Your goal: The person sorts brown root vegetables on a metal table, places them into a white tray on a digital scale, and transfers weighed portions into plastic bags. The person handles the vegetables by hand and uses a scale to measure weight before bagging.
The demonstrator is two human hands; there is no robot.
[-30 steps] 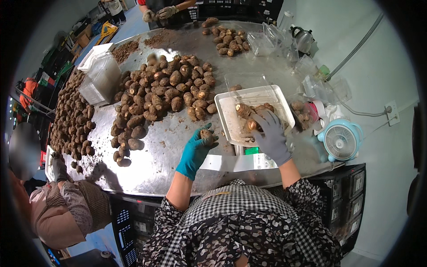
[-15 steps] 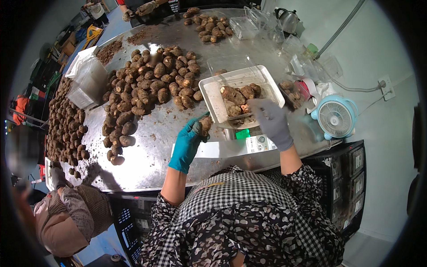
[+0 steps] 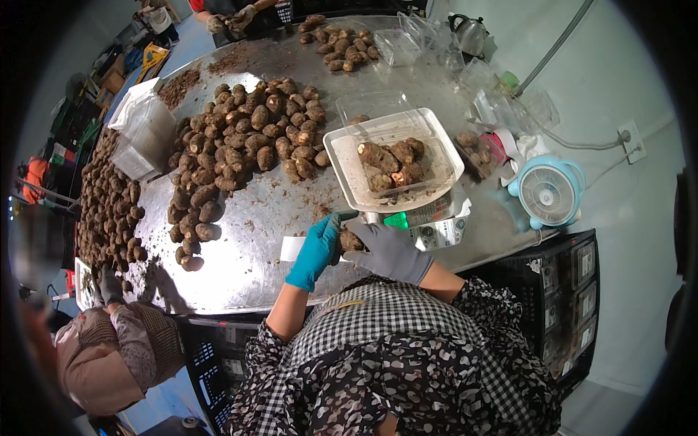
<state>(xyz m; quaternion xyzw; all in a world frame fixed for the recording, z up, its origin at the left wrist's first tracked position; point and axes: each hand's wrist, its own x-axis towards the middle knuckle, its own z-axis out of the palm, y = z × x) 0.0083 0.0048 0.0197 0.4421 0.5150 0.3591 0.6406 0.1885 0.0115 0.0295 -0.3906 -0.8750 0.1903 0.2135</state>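
Observation:
My left hand (image 3: 315,253) in a teal glove and my right hand (image 3: 390,256) in a grey glove meet at the table's near edge, both closed on a brown, rough tuber (image 3: 350,243). Just beyond them a white tray (image 3: 338,146) sits on a scale (image 3: 430,214) with a green display. In the tray a clear container holds several tubers (image 3: 400,154), some with pale cut ends. A clear lid (image 3: 371,102) lies behind the tray. A large pile of tubers (image 3: 258,131) is left of the tray. A white strip (image 3: 293,248) lies under my hands.
More tubers lie at far left (image 3: 105,211) and back (image 3: 342,47). A stack of clear boxes (image 3: 142,142), loose plastic containers (image 3: 396,47), a kettle (image 3: 470,35) and a blue fan (image 3: 545,190) stand around. Co-workers' hands (image 3: 243,16) (image 3: 109,289) are opposite and at left. Black crates (image 3: 567,312) sit below.
My right hand has come from the tray down and left to join my left hand on the tuber. Both are now lower, nearer the table edge. The view has shifted slightly.

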